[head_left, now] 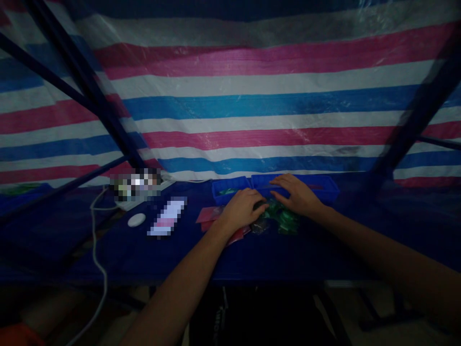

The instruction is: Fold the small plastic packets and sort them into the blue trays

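Note:
The scene is dim. My left hand (242, 205) rests knuckles-up on a dark blue table (162, 254), fingers curled over small dark and green parts (284, 218) piled between my hands. My right hand (296, 194) lies flat with fingers spread over the same pile, just in front of a blue tray (326, 187). Whether either hand grips a part is hidden by the fingers. Red packets (209, 215) lie under and left of my left hand.
A second blue tray (225, 187) stands behind my left hand. A blurred flat device (167, 217), a white round object (136, 219) and a white cable (96, 250) lie at the left. A striped pink, white and blue tarp (252, 105) hangs behind, with dark frame poles (90, 91).

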Motion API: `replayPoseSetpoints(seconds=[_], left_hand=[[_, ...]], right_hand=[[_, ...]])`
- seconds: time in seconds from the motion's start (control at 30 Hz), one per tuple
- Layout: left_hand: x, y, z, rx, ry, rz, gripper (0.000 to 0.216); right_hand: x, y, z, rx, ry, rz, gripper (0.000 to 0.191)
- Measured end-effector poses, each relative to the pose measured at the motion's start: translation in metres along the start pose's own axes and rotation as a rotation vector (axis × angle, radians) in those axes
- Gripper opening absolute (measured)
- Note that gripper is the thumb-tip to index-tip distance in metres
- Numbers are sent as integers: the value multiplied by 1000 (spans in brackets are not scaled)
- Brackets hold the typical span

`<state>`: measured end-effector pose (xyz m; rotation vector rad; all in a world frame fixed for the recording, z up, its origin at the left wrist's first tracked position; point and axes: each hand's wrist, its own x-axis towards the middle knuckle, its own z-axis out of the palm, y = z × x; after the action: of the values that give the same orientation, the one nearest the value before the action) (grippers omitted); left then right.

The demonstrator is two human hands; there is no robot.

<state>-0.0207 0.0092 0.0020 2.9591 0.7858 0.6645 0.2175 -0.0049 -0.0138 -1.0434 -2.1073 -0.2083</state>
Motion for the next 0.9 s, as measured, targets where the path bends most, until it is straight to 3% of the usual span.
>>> replayPoseSetpoints(seconds=[0.1, 0.23, 0.43, 0.6, 0.9], left_hand=[[1, 3, -3, -9, 59, -33, 24], [2, 10, -7, -123, 162, -67, 23], [5, 18, -12, -292, 206, -81, 27], [6, 18, -10, -329, 219, -147, 21], [5, 17, -10, -361, 267, -159, 16]], right_hand=[[-4, -8, -2, 69, 11, 4, 32], [-11, -18, -5, 226, -73, -3, 38], [-15, -19, 4, 427, -10, 229, 23], [-15, -20, 5, 639, 8, 407, 30], [-14, -26, -1, 694, 30, 539, 35]])
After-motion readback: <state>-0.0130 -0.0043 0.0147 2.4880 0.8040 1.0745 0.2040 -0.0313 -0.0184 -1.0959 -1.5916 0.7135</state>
